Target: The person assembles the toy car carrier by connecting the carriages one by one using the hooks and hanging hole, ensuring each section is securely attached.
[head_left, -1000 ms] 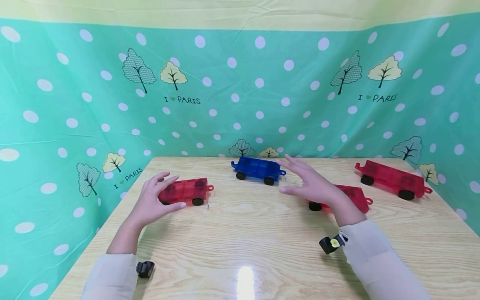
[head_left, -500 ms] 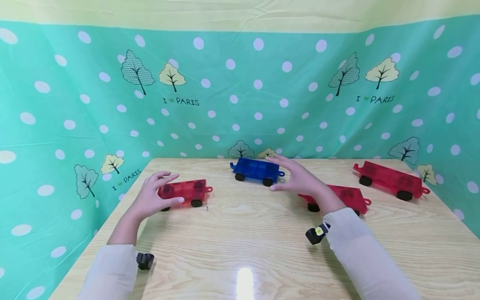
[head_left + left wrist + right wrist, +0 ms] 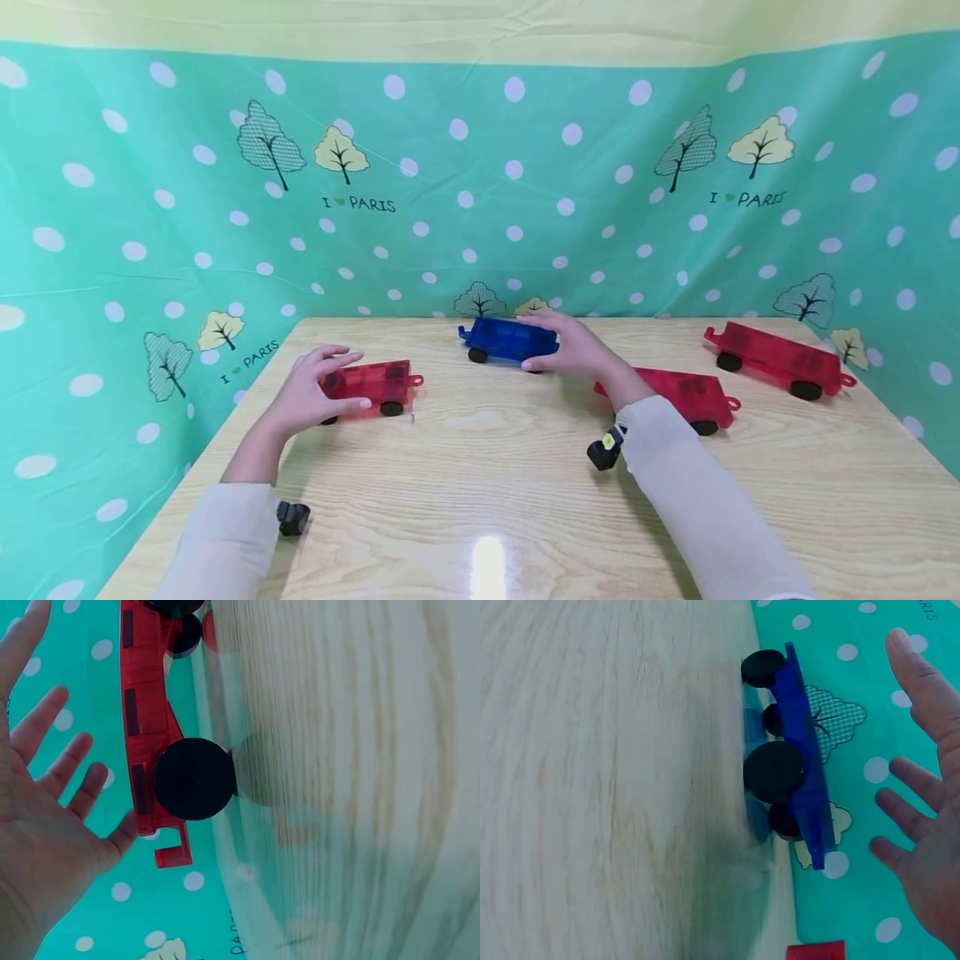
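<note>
At the left of the table stands a red toy train car (image 3: 375,382) with black wheels and a small hook. My left hand (image 3: 311,392) is beside its left end, fingers spread and relaxed; the left wrist view has the red car (image 3: 146,712) near the fingertips, with space between thumb and fingers. Farther back is a blue toy train car (image 3: 506,340). Over its right end reaches my right hand (image 3: 573,346), thumb on the near side and fingers behind, covering the right hook. In the right wrist view the blue car (image 3: 799,742) shows apart from the extended fingers.
Behind my right forearm stands another red train car (image 3: 686,398), partly covered by the sleeve. One more red train car (image 3: 780,358) is at the back right. A green dotted cloth (image 3: 420,167) hangs behind the wooden table (image 3: 450,483).
My right hand has moved left, from over the middle red car to the right end of the blue car. The left hand has barely moved, and the cars stand where they were.
</note>
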`<state>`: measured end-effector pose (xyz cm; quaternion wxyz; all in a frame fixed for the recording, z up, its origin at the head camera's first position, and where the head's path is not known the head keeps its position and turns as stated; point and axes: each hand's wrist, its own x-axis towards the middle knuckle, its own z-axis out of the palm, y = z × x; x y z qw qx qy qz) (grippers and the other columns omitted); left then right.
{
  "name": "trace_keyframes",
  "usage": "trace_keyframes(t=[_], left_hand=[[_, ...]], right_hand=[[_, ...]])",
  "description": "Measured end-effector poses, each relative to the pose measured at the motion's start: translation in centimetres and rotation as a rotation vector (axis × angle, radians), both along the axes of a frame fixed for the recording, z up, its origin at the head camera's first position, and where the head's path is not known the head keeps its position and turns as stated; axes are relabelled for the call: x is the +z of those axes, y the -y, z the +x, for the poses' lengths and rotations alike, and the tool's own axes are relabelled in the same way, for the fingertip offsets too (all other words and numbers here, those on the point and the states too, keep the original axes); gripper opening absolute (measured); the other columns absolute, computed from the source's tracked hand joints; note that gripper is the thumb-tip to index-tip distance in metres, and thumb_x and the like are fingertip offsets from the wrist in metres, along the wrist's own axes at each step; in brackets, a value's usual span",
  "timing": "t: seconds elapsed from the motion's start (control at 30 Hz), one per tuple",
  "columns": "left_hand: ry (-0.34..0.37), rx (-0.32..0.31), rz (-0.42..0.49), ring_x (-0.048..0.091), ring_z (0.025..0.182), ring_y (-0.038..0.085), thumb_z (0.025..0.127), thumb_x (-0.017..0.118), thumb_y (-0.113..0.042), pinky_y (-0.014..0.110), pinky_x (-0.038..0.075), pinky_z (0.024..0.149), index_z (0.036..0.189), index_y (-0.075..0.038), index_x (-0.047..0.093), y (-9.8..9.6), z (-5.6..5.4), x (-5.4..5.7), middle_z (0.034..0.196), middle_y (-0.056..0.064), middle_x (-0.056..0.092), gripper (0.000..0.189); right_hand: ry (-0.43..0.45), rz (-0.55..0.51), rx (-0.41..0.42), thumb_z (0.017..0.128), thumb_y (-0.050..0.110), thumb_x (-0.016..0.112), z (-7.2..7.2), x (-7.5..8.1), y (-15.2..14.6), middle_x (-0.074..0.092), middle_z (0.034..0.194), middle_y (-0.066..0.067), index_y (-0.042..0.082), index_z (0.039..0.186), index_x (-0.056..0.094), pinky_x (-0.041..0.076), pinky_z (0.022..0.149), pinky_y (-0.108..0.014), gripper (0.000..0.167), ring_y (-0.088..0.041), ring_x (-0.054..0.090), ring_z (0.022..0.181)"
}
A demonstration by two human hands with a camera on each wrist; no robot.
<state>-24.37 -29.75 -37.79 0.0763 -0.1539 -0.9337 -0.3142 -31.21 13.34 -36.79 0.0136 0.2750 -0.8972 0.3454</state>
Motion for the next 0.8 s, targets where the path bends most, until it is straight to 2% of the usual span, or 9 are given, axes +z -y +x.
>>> trace_keyframes(t=[0.23, 0.37, 0.67, 0.8], left_hand=[[0.008, -0.026, -0.03, 0.03, 0.132, 0.04, 0.069, 0.089, -0.04, 0.063, 0.036, 0.099, 0.13, -0.008, 0.064, -0.1, -0.4, -0.2, 0.145, 0.014, 0.043, 0.074], [0.006, -0.035, -0.064, 0.031, 0.131, 0.039, 0.067, 0.09, -0.04, 0.062, 0.036, 0.099, 0.13, -0.009, 0.064, 0.0, -0.6, -0.3, 0.144, 0.014, 0.045, 0.075], [0.052, -0.042, -0.112, 0.029, 0.133, 0.041, 0.067, 0.09, -0.037, 0.064, 0.03, 0.1, 0.132, -0.011, 0.063, 0.4, -1.3, -0.6, 0.146, 0.011, 0.043, 0.075], [0.084, -0.038, -0.096, 0.028, 0.135, 0.041, 0.068, 0.089, -0.038, 0.063, 0.032, 0.101, 0.132, -0.01, 0.063, 0.6, -1.5, -0.7, 0.147, 0.011, 0.042, 0.075]], right_hand=[[-0.01, -0.024, -0.008, 0.078, 0.028, 0.084, -1.4, -0.7, 0.7, 0.044, 0.148, -0.012, 0.013, 0.137, 0.059, 0.024, 0.111, -0.06, 0.066, -0.036, 0.029, 0.141], [0.019, -0.063, -0.006, 0.077, 0.025, 0.086, -2.1, -0.9, 0.8, 0.045, 0.148, -0.012, 0.014, 0.136, 0.06, 0.025, 0.111, -0.057, 0.066, -0.034, 0.031, 0.141], [0.076, -0.054, -0.034, 0.075, 0.029, 0.087, -3.6, -2.0, 1.0, 0.04, 0.152, -0.012, 0.016, 0.138, 0.058, 0.02, 0.113, -0.058, 0.07, -0.034, 0.021, 0.145], [0.107, -0.052, -0.065, 0.074, 0.031, 0.087, -4.1, -2.5, 1.1, 0.037, 0.154, -0.01, 0.017, 0.138, 0.058, 0.018, 0.113, -0.06, 0.071, -0.035, 0.017, 0.146]])
